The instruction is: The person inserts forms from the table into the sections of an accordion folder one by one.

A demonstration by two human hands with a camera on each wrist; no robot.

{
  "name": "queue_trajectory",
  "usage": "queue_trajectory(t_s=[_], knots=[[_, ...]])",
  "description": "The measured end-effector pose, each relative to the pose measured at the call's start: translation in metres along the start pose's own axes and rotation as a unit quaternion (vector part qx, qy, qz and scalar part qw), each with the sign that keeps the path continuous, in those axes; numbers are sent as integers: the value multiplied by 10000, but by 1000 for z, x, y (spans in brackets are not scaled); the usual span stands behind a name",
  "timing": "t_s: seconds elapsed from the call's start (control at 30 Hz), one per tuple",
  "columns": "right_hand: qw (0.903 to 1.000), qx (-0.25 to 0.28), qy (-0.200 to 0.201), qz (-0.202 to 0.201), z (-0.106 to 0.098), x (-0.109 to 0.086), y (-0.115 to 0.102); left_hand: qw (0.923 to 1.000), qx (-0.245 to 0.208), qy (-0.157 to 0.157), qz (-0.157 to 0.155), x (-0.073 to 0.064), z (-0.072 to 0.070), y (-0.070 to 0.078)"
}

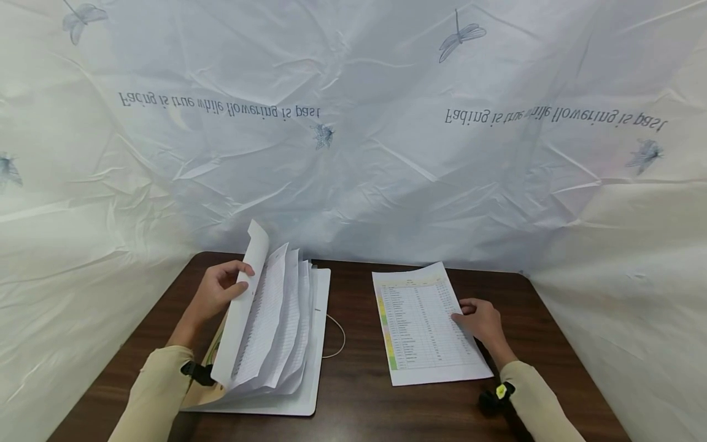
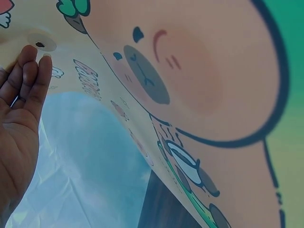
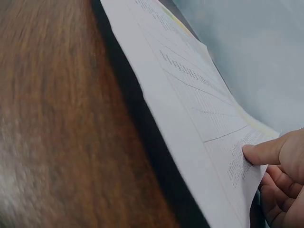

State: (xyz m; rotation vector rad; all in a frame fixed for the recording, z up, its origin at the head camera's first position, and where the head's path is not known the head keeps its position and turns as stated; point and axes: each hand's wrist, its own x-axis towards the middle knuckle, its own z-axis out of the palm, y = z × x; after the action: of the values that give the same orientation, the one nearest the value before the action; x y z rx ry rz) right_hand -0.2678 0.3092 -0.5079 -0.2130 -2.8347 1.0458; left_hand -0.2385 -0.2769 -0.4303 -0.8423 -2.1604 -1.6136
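My left hand (image 1: 218, 287) pinches the lifted cover of a folder (image 1: 243, 313) at the left of the table, thumb on its white inner side. Several printed sheets (image 1: 266, 325) fan upward inside. In the left wrist view, the cover's outside (image 2: 209, 57) carries a cartoon animal, and the fingertips lie beside a small eyelet (image 2: 40, 44). Over on the right, my right hand (image 1: 482, 320) pinches the right edge of a printed table sheet (image 1: 422, 325) with a coloured left column. In the right wrist view, the thumb (image 3: 266, 151) presses on the print and the sheet's near edge stands off the table.
A thin elastic cord (image 1: 343, 337) loops out from the folder's right side onto the dark brown wooden table (image 1: 353, 393). White printed plastic sheeting (image 1: 353, 202) hangs behind the table and on both sides.
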Motion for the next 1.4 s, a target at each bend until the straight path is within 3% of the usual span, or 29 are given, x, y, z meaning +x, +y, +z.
queue_trajectory(t_s=[0.2, 0.7, 1.4], knots=[[9997, 125, -200, 34, -3, -1, 2, 10000, -53, 12, -7, 0, 1, 0], [9915, 998, -739, 392, -17, -6, 0, 9999, 66, 59, -85, 2, 1, 2], [9723, 2167, -830, 295, -34, -22, -31, 9998, 141, 102, -61, 2, 1, 2]])
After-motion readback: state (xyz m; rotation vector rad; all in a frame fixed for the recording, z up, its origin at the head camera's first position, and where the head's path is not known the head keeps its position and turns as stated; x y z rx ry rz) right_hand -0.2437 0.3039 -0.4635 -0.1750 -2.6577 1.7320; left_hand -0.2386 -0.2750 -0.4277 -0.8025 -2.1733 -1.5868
